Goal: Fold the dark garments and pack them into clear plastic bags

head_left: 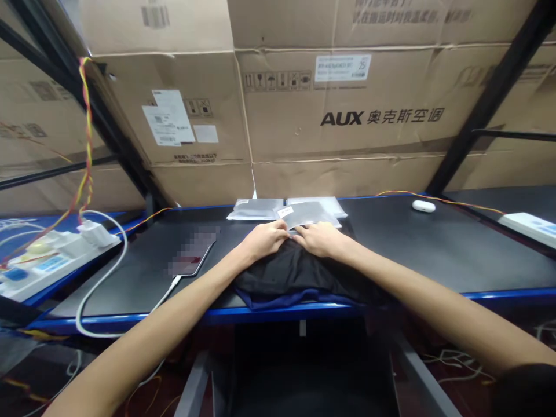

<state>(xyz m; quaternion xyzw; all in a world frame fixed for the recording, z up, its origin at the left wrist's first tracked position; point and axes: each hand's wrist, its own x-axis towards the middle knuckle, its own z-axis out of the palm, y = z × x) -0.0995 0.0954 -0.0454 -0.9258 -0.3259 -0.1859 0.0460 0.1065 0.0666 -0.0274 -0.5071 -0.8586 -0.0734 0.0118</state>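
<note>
My left hand (270,238) is closed in a pinch at the near edge of a translucent plastic bag (309,213) that carries a small white label. Close beside it, my right hand (320,239) grips the same edge from the right, fingers bent and thumb pointing inward. The fingertips of both hands almost meet, and they partly cover the bag's edge. Under my hands lies a crumpled black cloth (286,272) with a blue border, reaching to the table's front edge. Behind, two more flat plastic bags, a left one (254,209) and a right one (332,204), lie on the table.
A phone (193,255) with a white charging cable (80,307) lies left on the black table (417,255). Power strips stand left (61,255) and right (532,227). A white earbud case (423,206) sits back right. Large cardboard boxes (347,136) rise behind the table.
</note>
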